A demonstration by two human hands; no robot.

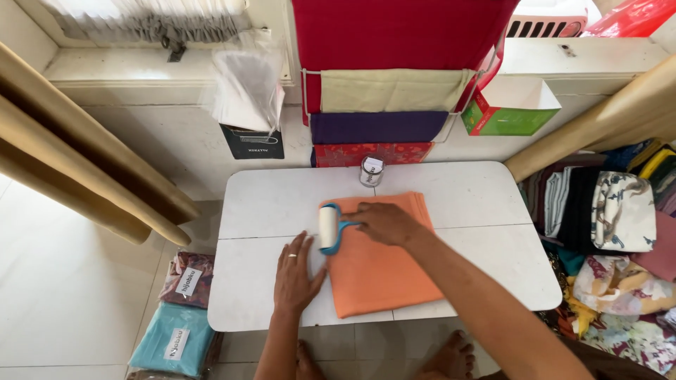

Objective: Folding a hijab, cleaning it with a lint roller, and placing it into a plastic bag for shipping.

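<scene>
A folded orange cloth (377,271) lies on a small white table (465,193). My right hand (386,223) grips the blue handle of a lint roller (329,228), whose white roll rests at the cloth's left edge. My left hand (296,274), with a ring on one finger, lies flat and spread on the table just left of the cloth, its fingertips close to the roller.
A small clear jar (371,172) stands at the table's far edge. Behind it a rack holds red, beige and purple folded cloths (384,91). Piled fabrics (620,232) lie at right, packaged cloths (176,331) on the floor at left, my bare feet under the table.
</scene>
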